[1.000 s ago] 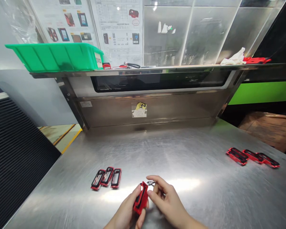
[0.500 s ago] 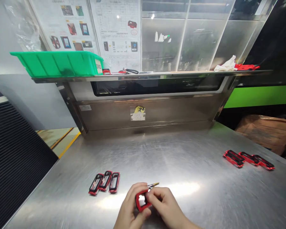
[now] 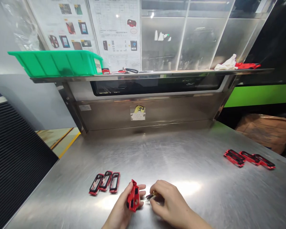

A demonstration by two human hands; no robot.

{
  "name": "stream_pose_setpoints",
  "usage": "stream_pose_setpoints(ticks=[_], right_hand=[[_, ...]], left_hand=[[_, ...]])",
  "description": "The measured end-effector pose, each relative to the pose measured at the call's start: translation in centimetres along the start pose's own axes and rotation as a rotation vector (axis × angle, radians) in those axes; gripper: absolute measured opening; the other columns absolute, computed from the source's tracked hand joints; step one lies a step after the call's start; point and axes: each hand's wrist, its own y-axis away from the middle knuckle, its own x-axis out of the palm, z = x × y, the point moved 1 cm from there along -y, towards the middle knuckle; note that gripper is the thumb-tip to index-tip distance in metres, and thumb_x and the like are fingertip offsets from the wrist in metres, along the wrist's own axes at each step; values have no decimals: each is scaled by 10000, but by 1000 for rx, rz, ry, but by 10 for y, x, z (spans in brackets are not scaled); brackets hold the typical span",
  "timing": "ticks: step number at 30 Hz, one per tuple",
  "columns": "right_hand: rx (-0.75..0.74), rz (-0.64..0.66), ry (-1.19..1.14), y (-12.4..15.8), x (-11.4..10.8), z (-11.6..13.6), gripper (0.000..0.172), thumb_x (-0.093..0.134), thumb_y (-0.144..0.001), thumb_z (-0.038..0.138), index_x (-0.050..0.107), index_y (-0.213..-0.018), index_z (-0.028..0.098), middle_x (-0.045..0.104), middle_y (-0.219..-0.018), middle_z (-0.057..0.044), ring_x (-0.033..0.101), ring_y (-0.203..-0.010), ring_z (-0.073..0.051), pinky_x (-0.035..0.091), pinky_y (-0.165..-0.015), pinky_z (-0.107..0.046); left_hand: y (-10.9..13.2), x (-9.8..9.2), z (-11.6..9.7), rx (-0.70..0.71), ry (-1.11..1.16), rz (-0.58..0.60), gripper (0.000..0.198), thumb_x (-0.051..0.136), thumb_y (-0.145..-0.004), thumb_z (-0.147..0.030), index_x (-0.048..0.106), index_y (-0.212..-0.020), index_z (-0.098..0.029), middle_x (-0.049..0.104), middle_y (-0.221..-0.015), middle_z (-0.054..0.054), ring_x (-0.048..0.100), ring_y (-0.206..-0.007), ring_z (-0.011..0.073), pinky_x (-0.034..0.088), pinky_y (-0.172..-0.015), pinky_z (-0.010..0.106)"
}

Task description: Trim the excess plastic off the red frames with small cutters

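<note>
My left hand grips a small red and black plastic frame, held on edge just above the steel table near its front. My right hand is closed on a small metal tool whose tip points left toward the frame. Three more red frames lie side by side on the table just left of my left hand. Another three red frames lie in a row at the far right of the table.
A shelf over the table carries a green plastic bin at the left, small tools in the middle, and a white cloth beside a red part at the right. Printed instruction sheets hang behind. A black ribbed panel stands at the left.
My left hand has turned the red frame and carried it a little left, apart from my right hand. The tool tip has come down from above the frame to beside it.
</note>
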Motion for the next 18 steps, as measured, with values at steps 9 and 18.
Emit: stream_pose_setpoints(ticks=[9, 18], right_hand=[[-82, -9, -274, 3, -3, 10, 129, 512, -675, 130, 594, -761, 178, 561, -658, -9, 517, -589, -140, 387, -552, -211], [328, 91, -755, -3, 0, 3, 277, 607, -681, 232, 601, -940, 135, 599, -733, -33, 547, -647, -150, 428, -599, -235]], left_hand=[[2, 0, 10, -171, -161, 277, 589, 640, -653, -671, 654, -568, -89, 597, -587, 76, 535, -593, 155, 411, -669, 244], [3, 3, 3, -119, -132, 215, 544, 549, -761, -615, 638, -600, -103, 613, -659, 71, 544, -629, 153, 406, -731, 242]])
